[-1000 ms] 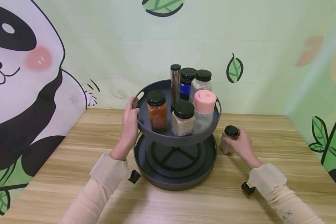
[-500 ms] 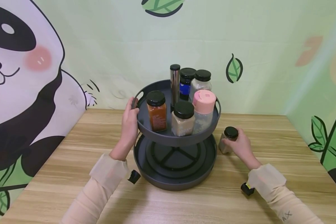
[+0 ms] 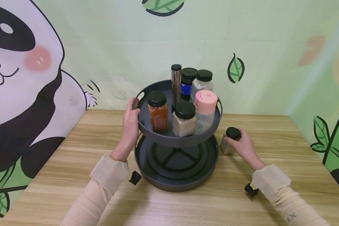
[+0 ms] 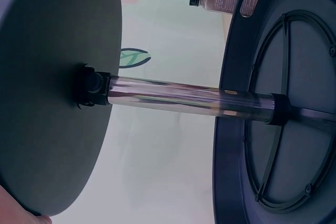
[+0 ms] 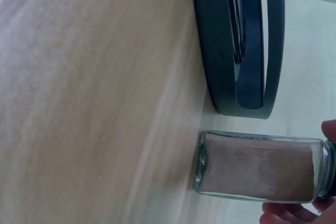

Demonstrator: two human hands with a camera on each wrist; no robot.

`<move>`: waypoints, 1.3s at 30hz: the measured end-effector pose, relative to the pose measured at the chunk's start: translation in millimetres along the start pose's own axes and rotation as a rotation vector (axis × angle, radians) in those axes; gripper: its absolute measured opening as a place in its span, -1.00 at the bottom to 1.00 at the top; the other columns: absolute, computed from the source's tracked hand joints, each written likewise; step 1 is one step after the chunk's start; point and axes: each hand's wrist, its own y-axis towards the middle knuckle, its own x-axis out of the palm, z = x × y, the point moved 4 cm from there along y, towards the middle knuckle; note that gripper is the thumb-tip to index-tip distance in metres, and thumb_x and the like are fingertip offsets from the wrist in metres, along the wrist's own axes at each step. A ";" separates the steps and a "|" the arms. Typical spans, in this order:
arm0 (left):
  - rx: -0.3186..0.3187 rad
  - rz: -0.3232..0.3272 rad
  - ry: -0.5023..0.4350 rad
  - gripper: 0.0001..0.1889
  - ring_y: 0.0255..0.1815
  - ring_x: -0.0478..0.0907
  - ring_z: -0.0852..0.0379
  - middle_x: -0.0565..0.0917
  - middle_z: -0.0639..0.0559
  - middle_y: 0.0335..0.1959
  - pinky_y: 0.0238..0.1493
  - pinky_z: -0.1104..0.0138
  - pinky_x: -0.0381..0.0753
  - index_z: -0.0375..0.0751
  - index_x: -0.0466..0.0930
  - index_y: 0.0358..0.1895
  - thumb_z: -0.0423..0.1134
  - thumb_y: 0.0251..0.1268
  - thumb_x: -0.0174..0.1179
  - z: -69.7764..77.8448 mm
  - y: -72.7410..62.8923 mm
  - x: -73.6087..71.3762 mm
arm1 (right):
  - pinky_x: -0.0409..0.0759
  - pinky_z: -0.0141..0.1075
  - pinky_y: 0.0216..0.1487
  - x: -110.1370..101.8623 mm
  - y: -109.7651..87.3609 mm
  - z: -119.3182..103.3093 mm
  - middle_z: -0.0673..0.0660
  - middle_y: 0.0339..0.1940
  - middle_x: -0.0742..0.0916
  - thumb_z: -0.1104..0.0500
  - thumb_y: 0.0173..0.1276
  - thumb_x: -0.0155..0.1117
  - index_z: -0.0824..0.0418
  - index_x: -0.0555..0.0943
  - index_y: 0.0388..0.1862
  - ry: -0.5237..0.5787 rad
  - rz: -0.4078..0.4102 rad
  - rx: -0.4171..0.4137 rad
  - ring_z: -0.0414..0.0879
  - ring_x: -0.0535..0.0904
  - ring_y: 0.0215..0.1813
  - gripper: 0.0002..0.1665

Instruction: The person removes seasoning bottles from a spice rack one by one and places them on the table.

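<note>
My left hand (image 3: 131, 124) grips the left rim of the upper tray (image 3: 169, 141) of a dark grey two-tier turntable rack, by its handle slot. To the right of the rack, my right hand (image 3: 246, 146) holds a glass spice jar (image 3: 227, 146) near its black lid. Brown powder fills this jar (image 5: 257, 166) in the right wrist view. It is upright, with its base at the tabletop or barely above it; I cannot tell which. In the left wrist view, a metal post (image 4: 173, 98) joins the two tiers.
The upper tray carries an orange-brown spice jar (image 3: 159, 117), a beige-powder jar (image 3: 184, 125), a pink-lidded shaker (image 3: 205, 105), a blue-labelled jar (image 3: 186, 88) and a clear jar (image 3: 202, 84). The lower tray (image 3: 176, 187) shows bare ribs. A patterned backdrop (image 3: 265, 78) stands behind the wooden table (image 3: 186, 210).
My right hand and the spice jar have shifted very slightly, staying beside the rack. My left hand keeps its place on the rim.
</note>
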 end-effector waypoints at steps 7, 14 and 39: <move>0.003 -0.010 0.001 -0.41 0.39 -0.04 0.27 0.02 -0.03 0.40 0.34 0.41 0.00 -0.22 -0.17 0.38 -0.32 0.25 -0.34 0.2 -0.1 -0.2 | 0.35 -0.09 0.04 -4.3 1.1 -4.8 0.40 0.08 0.44 -0.02 0.18 0.16 0.43 0.21 0.19 0.064 -0.002 0.004 0.16 0.35 0.09 -0.25; 0.006 -0.012 0.002 -0.41 0.39 -0.04 0.27 0.02 -0.03 0.40 0.34 0.41 0.00 -0.22 -0.17 0.38 -0.31 0.25 -0.34 -0.2 0.4 -0.6 | 0.20 0.04 0.23 -10.5 0.0 -13.7 0.42 0.17 0.38 -0.01 0.21 0.12 0.44 0.19 0.22 0.109 0.013 -0.020 0.21 0.27 0.21 -0.25; 0.010 -0.005 0.005 -0.41 0.38 -0.02 0.29 0.03 -0.02 0.40 0.33 0.42 0.03 -0.22 -0.16 0.38 -0.33 0.24 -0.35 0.4 -0.7 0.2 | 0.34 -0.50 0.05 -32.2 -4.0 -47.2 0.05 -0.05 0.49 0.08 0.26 0.06 0.38 0.29 0.14 0.251 0.132 -0.086 -0.40 0.36 -0.10 -0.45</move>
